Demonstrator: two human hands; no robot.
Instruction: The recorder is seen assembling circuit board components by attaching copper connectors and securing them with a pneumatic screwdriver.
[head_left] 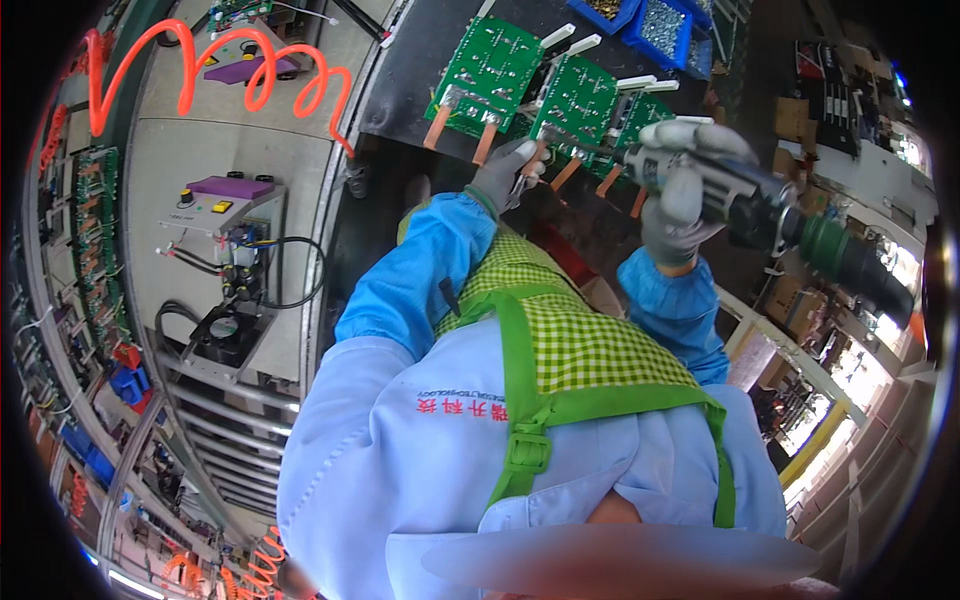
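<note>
My right hand (675,205), in a grey-white glove, is wrapped around a power screwdriver (745,195) with a grey and black body. Its thin bit points left toward the middle green circuit board (578,100). At that board's near edge my gloved left hand (503,178) is closed, fingers pinched at a copper strip (537,165); the fingertips partly hide it. Another green circuit board (492,68) lies to the left with two copper strips sticking out. A third board (640,112) sits to the right, partly behind the right hand.
Blue bins (657,30) of small metal hardware stand at the far edge of the dark work surface (410,95). An orange coiled hose (265,75) hangs over the grey bench at left. A small bench device (225,205) with a purple top stands there. Shelves of boards line the far left.
</note>
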